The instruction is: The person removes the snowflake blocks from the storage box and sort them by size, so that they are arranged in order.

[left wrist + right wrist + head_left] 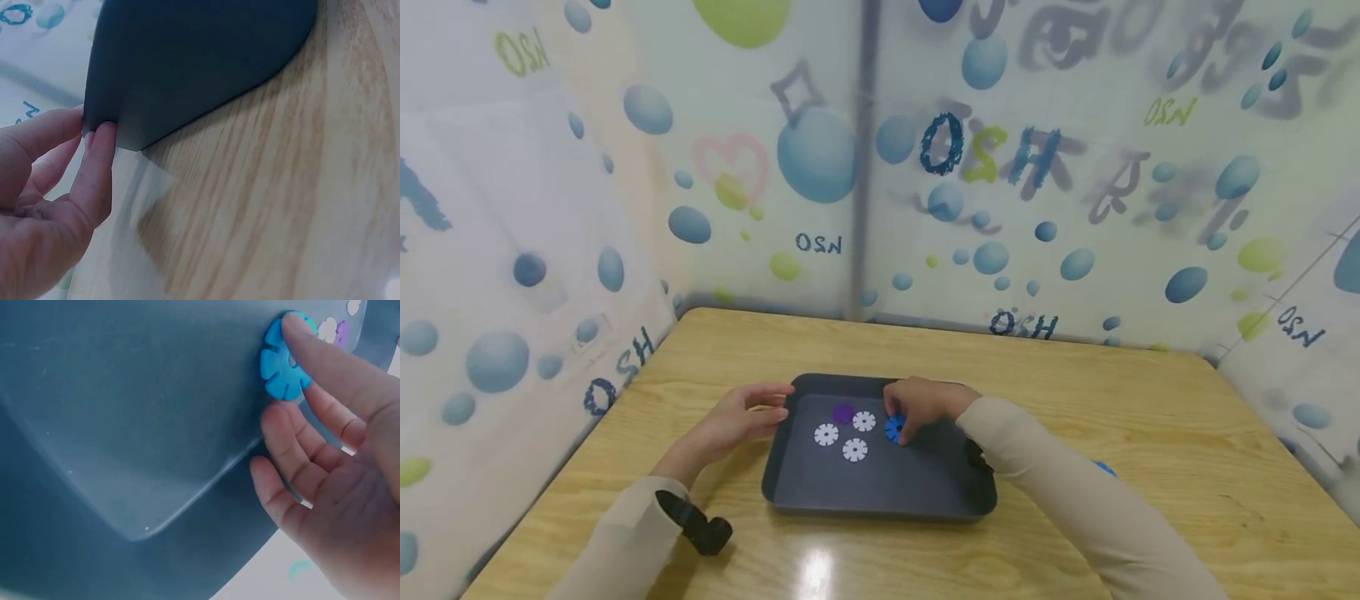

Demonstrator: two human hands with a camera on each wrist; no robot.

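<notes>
A dark grey tray (880, 492) lies on the wooden table. At its far left corner, my left hand (745, 421) pinches the rim; the left wrist view has the fingertips (106, 134) against the outer wall. Inside the tray, my right hand (922, 402) holds a blue notched interlocking disc (893, 429) between thumb and fingers. The right wrist view shows the thumb across the face of this blue disc (276, 359). Left of it lie several flat discs: a purple disc (843, 413) and three white ones, the nearest white disc (854, 450) towards the tray's middle.
Right of the tray, a blue piece (1105, 468) on the table is partly hidden behind the right sleeve (1075, 508). A black strap with a camera (703, 529) is on the left wrist. Patterned curtains (925, 250) stand behind the table (1037, 550) and along its sides.
</notes>
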